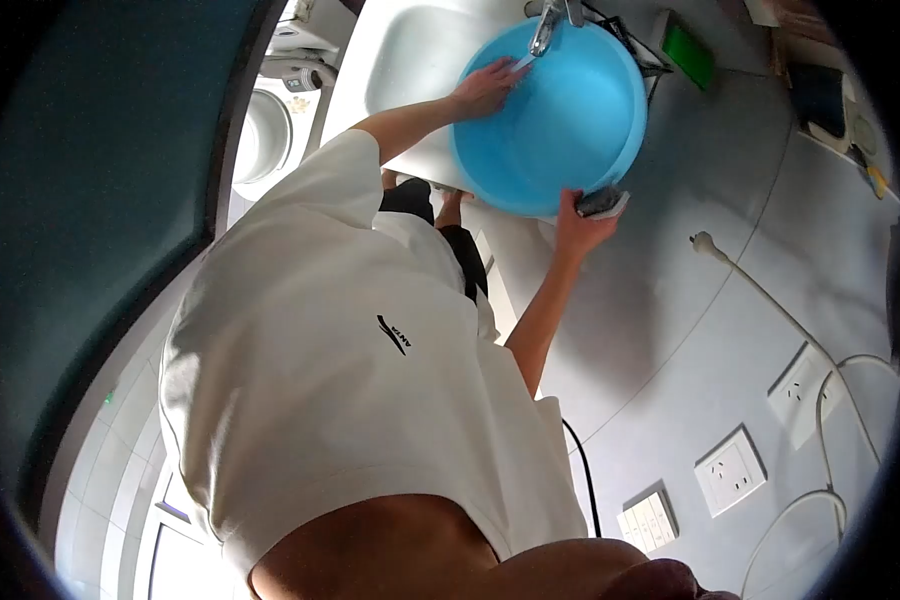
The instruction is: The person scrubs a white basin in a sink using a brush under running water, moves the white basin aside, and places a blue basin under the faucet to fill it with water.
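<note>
My left hand point(485, 88) is over the left rim of a large light-blue basin point(570, 120), its fingers stretched toward the metal faucet point(544, 35). A thin pale streak, perhaps water, shows between its fingertips and the spout; nothing is plainly held. Near the basin's lower right rim, my right hand point(583, 230) is closed around a dark grey object point(600, 202) with a pale edge, which I cannot identify. The basin lies partly over a white sink point(410, 60).
A green-and-white item point(688, 55) and a black wire rack point(635, 40) are beside the basin. A plug point(705, 243) with a white cable hangs at right, near wall sockets point(732, 470) and switches point(648, 522). A white washing machine point(262, 140) stands left.
</note>
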Action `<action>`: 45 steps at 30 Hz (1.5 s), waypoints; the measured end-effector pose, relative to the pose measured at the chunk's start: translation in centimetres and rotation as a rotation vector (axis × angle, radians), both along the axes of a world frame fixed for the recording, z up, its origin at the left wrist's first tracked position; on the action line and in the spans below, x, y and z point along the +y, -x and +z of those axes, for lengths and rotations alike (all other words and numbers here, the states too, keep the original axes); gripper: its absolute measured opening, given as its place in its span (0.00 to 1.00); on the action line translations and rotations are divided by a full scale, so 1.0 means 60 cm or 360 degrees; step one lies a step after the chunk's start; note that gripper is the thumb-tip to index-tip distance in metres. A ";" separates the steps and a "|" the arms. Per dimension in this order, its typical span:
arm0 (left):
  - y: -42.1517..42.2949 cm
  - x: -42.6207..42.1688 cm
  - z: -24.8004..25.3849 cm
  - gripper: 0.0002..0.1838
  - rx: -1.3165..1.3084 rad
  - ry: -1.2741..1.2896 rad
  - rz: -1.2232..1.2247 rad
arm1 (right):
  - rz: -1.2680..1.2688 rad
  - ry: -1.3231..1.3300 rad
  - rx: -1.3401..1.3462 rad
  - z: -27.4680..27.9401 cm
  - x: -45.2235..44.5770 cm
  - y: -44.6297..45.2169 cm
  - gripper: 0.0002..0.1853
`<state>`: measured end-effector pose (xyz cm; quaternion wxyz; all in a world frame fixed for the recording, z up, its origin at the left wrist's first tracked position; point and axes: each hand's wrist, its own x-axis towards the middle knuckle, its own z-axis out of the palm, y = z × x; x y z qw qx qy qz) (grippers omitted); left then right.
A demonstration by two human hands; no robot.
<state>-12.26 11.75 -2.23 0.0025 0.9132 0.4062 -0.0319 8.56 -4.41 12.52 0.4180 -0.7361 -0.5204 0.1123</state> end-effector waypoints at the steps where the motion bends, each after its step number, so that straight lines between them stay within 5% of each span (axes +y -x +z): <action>1: -0.005 -0.001 0.011 0.41 0.0004 -0.0053 0.0123 | 0.0003 0.0017 -0.0009 -0.007 -0.009 -0.005 0.29; 8: 0.005 -0.026 -0.010 0.35 0.0171 -0.0099 -0.0058 | -0.0078 -0.0133 -0.0098 -0.033 -0.014 0.013 0.25; 13: 0.036 -0.095 -0.039 0.31 -0.0116 0.0657 -0.0351 | -0.0026 -0.0104 -0.0038 -0.010 -0.005 0.016 0.19; 20: 0.019 -0.012 -0.059 0.27 -0.0390 0.0075 -0.0108 | 0.0070 0.0001 0.0108 0.012 -0.018 0.023 0.20; 22: 0.012 0.005 -0.027 0.29 -0.0131 -0.0268 0.0180 | 0.0068 -0.0094 0.0047 0.008 -0.016 0.023 0.20; 28: 0.032 -0.026 -0.031 0.28 -0.0147 -0.0156 0.0174 | -0.0098 -0.0054 -0.0207 -0.027 -0.021 0.025 0.22; 32: 0.059 -0.065 -0.064 0.28 -0.0234 -0.0149 0.0157 | 0.0037 -0.0197 0.0019 -0.024 -0.010 0.026 0.22; 35: 0.061 -0.097 -0.048 0.27 -0.0073 0.0300 -0.0002 | 0.0025 -0.0212 -0.0004 -0.028 -0.009 0.028 0.20; 37: 0.057 -0.109 -0.059 0.23 -0.0342 0.0719 -0.0263 | 0.0002 -0.0220 -0.0011 -0.018 -0.007 0.031 0.22; 45: -0.012 -0.059 -0.089 0.24 -0.0103 0.0084 -0.0161 | 0.0044 -0.0147 0.0064 -0.037 -0.020 0.006 0.22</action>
